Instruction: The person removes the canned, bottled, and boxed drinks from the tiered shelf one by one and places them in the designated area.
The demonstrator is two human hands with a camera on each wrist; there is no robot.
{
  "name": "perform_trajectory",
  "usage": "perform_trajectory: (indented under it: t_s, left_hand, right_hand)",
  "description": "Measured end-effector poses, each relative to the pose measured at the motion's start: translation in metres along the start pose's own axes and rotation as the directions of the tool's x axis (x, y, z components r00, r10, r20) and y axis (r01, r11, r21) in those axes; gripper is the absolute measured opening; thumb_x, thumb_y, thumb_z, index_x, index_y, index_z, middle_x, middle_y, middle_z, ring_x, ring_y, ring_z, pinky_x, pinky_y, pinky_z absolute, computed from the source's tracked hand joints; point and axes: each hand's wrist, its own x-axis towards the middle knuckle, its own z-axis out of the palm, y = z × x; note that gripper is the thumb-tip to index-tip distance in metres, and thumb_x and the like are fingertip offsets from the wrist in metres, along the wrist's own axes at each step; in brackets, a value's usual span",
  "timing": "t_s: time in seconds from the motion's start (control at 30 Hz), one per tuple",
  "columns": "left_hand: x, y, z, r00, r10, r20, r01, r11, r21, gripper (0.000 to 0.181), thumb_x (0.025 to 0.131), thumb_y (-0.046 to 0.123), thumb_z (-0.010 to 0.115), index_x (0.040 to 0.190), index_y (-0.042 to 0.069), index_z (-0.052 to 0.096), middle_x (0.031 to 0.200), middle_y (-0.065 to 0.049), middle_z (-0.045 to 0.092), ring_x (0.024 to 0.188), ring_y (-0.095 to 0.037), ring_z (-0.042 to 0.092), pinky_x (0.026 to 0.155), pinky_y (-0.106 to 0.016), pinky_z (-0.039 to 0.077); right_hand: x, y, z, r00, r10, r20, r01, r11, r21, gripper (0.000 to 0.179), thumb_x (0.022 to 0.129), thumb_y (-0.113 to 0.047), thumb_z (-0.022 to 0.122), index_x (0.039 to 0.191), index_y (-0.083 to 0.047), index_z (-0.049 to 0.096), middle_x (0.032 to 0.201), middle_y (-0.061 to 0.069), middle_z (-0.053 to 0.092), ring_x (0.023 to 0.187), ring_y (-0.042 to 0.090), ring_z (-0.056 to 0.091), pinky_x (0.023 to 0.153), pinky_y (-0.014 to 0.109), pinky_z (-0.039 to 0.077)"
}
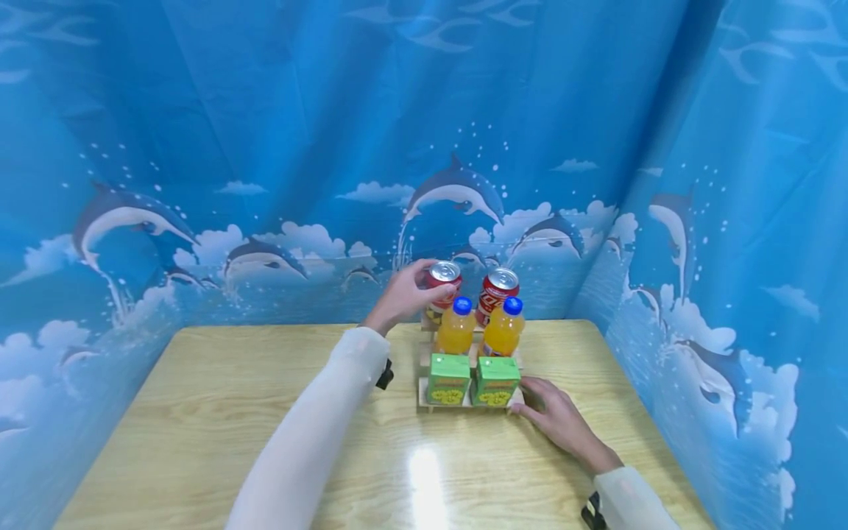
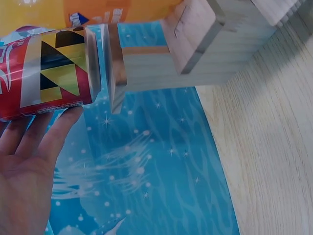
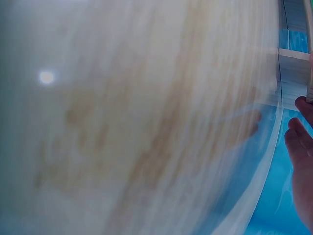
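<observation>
My left hand (image 1: 409, 296) grips a red soda can (image 1: 442, 274) at the back left of a stepped wooden rack (image 1: 424, 394). In the left wrist view, a narrow gap shows between the can's patterned base (image 2: 63, 68) and the rack's top step. A second red can (image 1: 497, 294) stands to the right. Two orange juice bottles (image 1: 456, 333) with blue caps fill the middle step, and two green drink cartons (image 1: 448, 379) stand on the front one. My right hand (image 1: 559, 416) holds the rack's front right corner between thumb and fingers.
The rack stands toward the back of a light wood table (image 1: 265, 412). Behind and right of the table hangs a blue curtain (image 1: 318, 147) printed with dolphins. A black strap piece (image 1: 385, 375) sits at the left wrist, another (image 1: 593, 509) at the right.
</observation>
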Motion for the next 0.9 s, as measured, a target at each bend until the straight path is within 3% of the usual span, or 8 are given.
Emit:
perform_trajectory:
  t_s: [0.9]
  left_hand:
    - [-0.03, -0.021, -0.054, 0.992, -0.027, -0.126, 0.034, 0.998, 0.057, 0.076, 0.096, 0.05, 0.083, 0.158, 0.015, 0.055, 0.147, -0.014, 0.068, 0.136, -0.034, 0.066, 0.111, -0.054, 0.059]
  right_hand:
    - [0.0, -0.001, 0.0, 1.0, -0.004, 0.014, 0.004, 1.0, 0.018, 0.061, 0.098, -0.037, 0.081, 0.147, -0.003, 0.065, 0.149, 0.02, 0.067, 0.141, 0.045, 0.061, 0.118, 0.067, 0.048]
